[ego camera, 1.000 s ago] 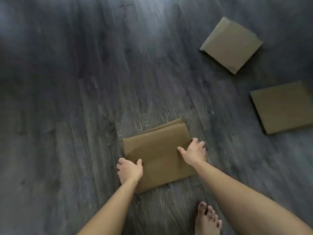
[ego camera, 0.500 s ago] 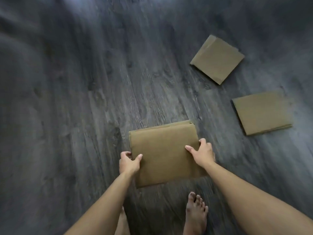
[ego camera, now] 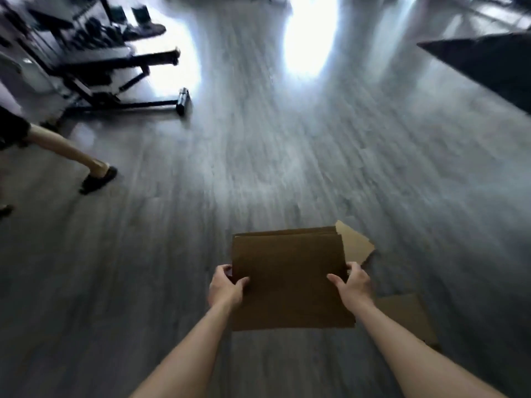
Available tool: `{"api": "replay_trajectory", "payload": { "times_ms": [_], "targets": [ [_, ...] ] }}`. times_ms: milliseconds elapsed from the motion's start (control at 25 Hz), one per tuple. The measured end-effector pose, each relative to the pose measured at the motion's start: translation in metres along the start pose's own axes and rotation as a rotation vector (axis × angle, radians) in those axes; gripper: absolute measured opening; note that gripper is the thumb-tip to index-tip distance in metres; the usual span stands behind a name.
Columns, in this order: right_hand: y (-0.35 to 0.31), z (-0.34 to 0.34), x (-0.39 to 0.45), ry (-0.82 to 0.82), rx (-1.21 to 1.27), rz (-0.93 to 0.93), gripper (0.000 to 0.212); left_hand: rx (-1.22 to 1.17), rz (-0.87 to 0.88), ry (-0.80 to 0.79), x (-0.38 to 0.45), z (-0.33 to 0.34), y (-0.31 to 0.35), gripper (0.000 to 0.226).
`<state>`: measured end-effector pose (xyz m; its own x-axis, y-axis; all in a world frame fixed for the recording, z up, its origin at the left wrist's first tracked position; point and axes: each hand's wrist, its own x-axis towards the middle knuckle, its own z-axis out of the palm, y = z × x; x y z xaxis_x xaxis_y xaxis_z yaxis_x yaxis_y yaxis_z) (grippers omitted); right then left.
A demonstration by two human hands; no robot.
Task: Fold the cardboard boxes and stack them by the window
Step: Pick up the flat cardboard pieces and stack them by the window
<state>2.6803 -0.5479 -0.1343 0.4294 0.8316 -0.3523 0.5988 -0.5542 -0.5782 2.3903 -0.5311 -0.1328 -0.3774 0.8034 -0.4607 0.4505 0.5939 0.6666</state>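
I hold a flat folded brown cardboard box (ego camera: 290, 282) in the air in front of me, above the grey wood floor. My left hand (ego camera: 225, 288) grips its left edge, thumb on top. My right hand (ego camera: 352, 285) grips its right edge the same way. Two more flat cardboard boxes lie on the floor behind it: one (ego camera: 357, 245) peeks out past the top right corner, another (ego camera: 408, 320) shows under my right forearm.
Another person's leg and black shoe (ego camera: 97, 179) stand at the left. A black metal frame on feet (ego camera: 115, 79) sits at the back left. A dark table corner (ego camera: 488, 61) juts in at the upper right. Bright window glare lies on the floor (ego camera: 310, 35) ahead.
The box has been lifted off the floor with both hands on its sides. My view has swung up from the floor toward the room and the bright far end.
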Motion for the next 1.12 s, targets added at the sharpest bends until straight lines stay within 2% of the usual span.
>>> {"api": "replay_trajectory", "payload": {
  "times_ms": [120, 280, 400, 480, 600, 760, 960, 1120],
  "targets": [
    [-0.077, -0.087, -0.015, 0.07, -0.004, -0.106, 0.057, -0.011, 0.104, 0.062, -0.036, -0.067, 0.094, 0.047],
    [-0.179, -0.174, -0.042, 0.139, 0.113, -0.272, 0.053, -0.07, 0.288, 0.211, -0.074, -0.162, 0.194, 0.041],
    [-0.251, -0.199, -0.068, 0.171, 0.147, -0.428, 0.048, -0.129, 0.357, 0.308, -0.096, -0.235, 0.222, 0.039],
    [-0.302, -0.194, -0.098, 0.182, 0.147, -0.541, 0.047, -0.213, 0.379, 0.398, -0.115, -0.295, 0.215, 0.038],
    [-0.385, -0.156, -0.164, 0.122, 0.146, -0.704, 0.051, -0.272, 0.356, 0.584, -0.139, -0.395, 0.165, 0.036],
    [-0.488, -0.068, -0.273, 0.03, 0.185, -0.924, 0.049, -0.26, 0.274, 0.819, -0.179, -0.533, 0.069, 0.039],
    [-0.599, 0.051, -0.455, -0.219, 0.179, -1.187, 0.056, -0.272, 0.103, 1.155, -0.272, -0.689, -0.077, 0.046],
    [-0.646, 0.141, -0.602, -0.419, 0.19, -1.383, 0.057, -0.259, -0.084, 1.354, -0.355, -0.774, -0.186, 0.05]
  ]
}}
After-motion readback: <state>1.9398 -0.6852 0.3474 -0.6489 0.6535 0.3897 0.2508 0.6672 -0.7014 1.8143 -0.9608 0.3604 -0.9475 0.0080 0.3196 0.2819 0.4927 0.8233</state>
